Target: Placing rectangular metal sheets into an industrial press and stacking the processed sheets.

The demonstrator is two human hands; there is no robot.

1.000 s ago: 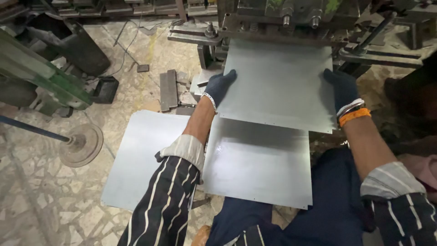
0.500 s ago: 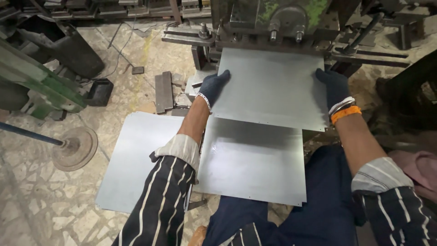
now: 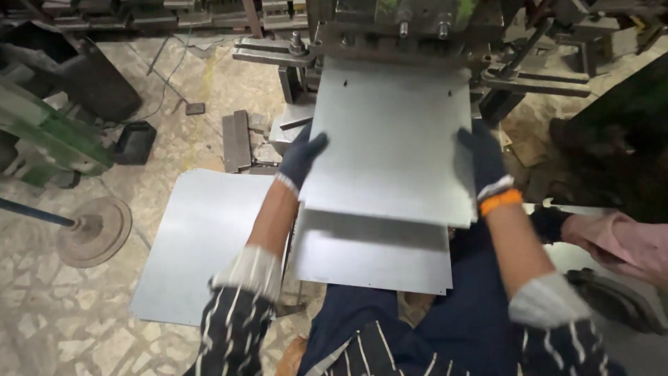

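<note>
Both gloved hands clamp one metal sheet by its side edges, left hand and right hand level (far edge under the press).

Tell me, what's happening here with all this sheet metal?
A seated person in dark gloves grips a flat metal sheet by its side edges, left hand and right hand, its far edge at a press machine. A second sheet lies beneath on the lap, and another sheet rests on the floor to the left. Someone else's pink sleeve shows at right.
</note>
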